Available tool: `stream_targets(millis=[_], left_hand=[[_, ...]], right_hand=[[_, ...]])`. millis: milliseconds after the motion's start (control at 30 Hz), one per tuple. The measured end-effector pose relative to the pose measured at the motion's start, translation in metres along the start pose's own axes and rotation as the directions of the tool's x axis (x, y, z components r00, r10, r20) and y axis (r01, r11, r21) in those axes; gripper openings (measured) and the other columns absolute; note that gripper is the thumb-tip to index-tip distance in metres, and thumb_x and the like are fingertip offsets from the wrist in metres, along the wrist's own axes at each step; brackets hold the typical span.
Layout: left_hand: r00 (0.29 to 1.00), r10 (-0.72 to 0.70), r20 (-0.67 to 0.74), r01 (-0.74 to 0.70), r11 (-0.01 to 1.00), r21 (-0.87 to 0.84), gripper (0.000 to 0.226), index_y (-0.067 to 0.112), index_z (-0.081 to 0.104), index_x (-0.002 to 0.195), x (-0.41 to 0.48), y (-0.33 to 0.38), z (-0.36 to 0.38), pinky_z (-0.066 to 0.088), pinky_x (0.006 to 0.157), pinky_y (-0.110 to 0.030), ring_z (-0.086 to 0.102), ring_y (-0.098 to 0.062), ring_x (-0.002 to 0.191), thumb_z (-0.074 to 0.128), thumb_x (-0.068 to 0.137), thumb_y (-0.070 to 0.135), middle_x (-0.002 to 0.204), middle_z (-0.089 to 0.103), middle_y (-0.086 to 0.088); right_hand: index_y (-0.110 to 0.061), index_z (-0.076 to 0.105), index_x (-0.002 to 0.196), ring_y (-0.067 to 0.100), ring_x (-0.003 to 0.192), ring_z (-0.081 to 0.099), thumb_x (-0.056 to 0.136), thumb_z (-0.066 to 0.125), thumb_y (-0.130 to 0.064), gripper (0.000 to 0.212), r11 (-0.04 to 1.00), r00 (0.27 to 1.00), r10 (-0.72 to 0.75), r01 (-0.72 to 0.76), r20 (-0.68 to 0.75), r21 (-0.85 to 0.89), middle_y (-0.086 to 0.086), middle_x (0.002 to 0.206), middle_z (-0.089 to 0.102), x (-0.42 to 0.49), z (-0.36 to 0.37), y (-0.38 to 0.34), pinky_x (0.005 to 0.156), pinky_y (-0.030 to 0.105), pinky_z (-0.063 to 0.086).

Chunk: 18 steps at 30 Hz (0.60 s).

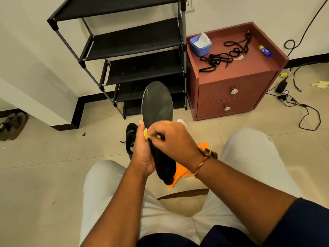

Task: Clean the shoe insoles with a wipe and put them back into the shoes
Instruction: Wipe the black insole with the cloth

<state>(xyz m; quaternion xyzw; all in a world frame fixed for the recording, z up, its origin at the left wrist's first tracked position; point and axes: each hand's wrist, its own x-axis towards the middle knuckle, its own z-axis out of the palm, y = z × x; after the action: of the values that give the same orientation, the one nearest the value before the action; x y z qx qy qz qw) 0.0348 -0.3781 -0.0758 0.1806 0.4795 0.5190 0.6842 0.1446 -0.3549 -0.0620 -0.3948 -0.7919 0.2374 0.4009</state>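
A dark grey insole [157, 104] stands upright in front of me, toe end up, heel down between my knees. My left hand [143, 154] grips its left edge at mid length. My right hand [173, 139] presses a small yellow wipe [146, 133] against the insole's middle. An orange insole [183, 171] lies on the floor beneath, mostly hidden by the grey one and my right wrist. On the floor behind my hands sit a black shoe [131, 138] and the toe of a white shoe [182, 122].
A black shoe rack [131, 50] stands against the wall. Beside it a maroon bedside cabinet [235, 86] carries a blue wipe tub [200, 45], black laces [224, 56] and a small tube. Cables [302, 107] trail on the floor at right. Brown shoes [12, 125] sit at far left.
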Motion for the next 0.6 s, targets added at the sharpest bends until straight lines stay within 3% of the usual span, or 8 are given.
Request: stream_targets(millis=[133,200,300,467,600], left_hand=[[1.000,-0.021,-0.015,0.020,1.000,-0.019,0.069,0.018,0.078,0.112,-0.003,0.004,-0.002,0.055,0.093,-0.042,0.070,-0.029,0.111,0.035,0.097,0.070,0.118,0.072,-0.017],[0.998,-0.040,0.049,0.039,0.999,0.012,0.072,0.017,0.071,0.125,-0.004,0.003,0.000,0.049,0.092,-0.045,0.066,-0.031,0.106,0.034,0.096,0.071,0.120,0.067,-0.021],[0.979,-0.115,0.170,0.107,0.993,0.052,0.081,0.008,0.064,0.132,-0.003,0.000,0.001,0.044,0.079,-0.040,0.056,-0.025,0.090,0.032,0.096,0.073,0.112,0.061,-0.019],[0.940,-0.206,0.272,0.168,0.973,0.157,0.087,0.003,0.065,0.127,0.001,-0.005,0.005,0.041,0.075,-0.038,0.055,-0.021,0.082,0.026,0.097,0.075,0.103,0.062,-0.014],[0.951,-0.159,0.265,0.093,0.966,0.242,0.078,0.006,0.062,0.132,-0.001,-0.009,0.005,0.044,0.076,-0.042,0.058,-0.026,0.085,0.028,0.100,0.069,0.102,0.063,-0.019]], right_hand=[[-0.009,0.066,0.081,0.023,0.081,0.059,0.084,0.066,-0.005,0.005,0.977,0.996,-0.087,0.088,0.014,-0.193,0.005,0.086,0.067,0.003,0.001,0.001,0.078,0.031,0.045],[-0.007,0.067,0.082,0.027,0.081,0.060,0.083,0.066,-0.005,0.003,0.967,0.995,-0.060,0.040,-0.076,-0.250,0.008,0.087,0.067,0.013,-0.009,0.015,0.077,0.039,0.048],[-0.009,0.066,0.082,0.024,0.082,0.061,0.084,0.068,-0.008,0.003,0.967,0.967,0.056,-0.114,-0.247,-0.229,0.005,0.087,0.066,0.024,-0.031,0.037,0.075,0.044,0.052],[-0.007,0.071,0.089,0.011,0.087,0.063,0.086,0.069,-0.005,0.004,0.980,0.893,0.138,-0.185,-0.428,-0.071,0.002,0.092,0.070,0.023,-0.047,0.036,0.078,0.024,0.054],[-0.005,0.072,0.088,0.011,0.091,0.064,0.085,0.070,-0.002,0.004,0.999,0.951,0.006,-0.022,-0.311,-0.045,0.004,0.092,0.071,0.018,-0.033,0.014,0.085,0.018,0.051]])
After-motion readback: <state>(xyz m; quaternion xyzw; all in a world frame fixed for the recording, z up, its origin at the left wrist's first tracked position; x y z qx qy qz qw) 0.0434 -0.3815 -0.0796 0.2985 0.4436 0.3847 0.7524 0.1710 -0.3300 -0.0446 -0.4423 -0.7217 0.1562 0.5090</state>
